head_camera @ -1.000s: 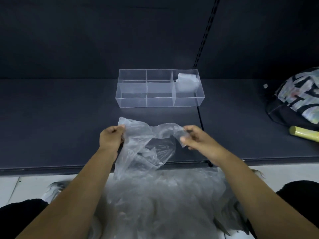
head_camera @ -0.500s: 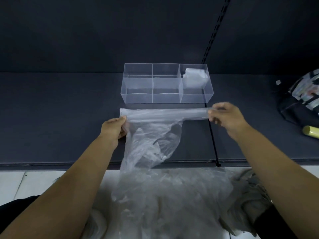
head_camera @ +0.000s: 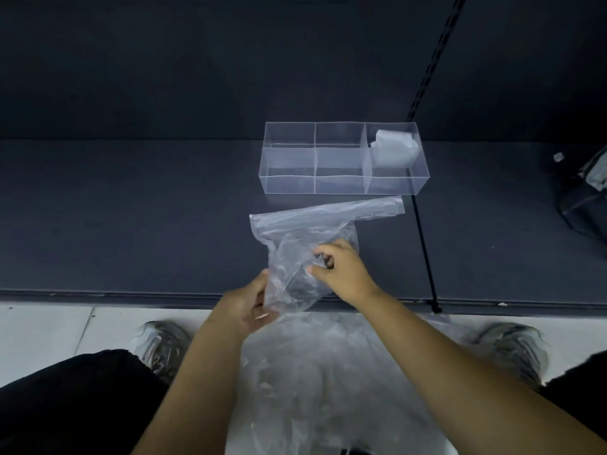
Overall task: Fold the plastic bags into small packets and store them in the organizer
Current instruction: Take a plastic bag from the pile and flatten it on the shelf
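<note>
Clear plastic bag (head_camera: 305, 231) lies on the dark shelf (head_camera: 131, 208), just in front of the transparent organizer (head_camera: 341, 159). Its far edge is spread flat in a long strip; its near end reaches the shelf's front lip. Left hand (head_camera: 249, 307): fingers and thumb closed on the bag's near-left corner. Right hand (head_camera: 341, 274): fingers curled, pinching the film at mid-bag. Organizer is divided three across; one white folded packet (head_camera: 394, 149) sits in the rightmost compartment. Pile of loose plastic bags (head_camera: 328, 372) on the pale floor between two grey shoes (head_camera: 164, 343). Dark backpack (head_camera: 584, 198) at the shelf's right edge, partly out of view.
</note>
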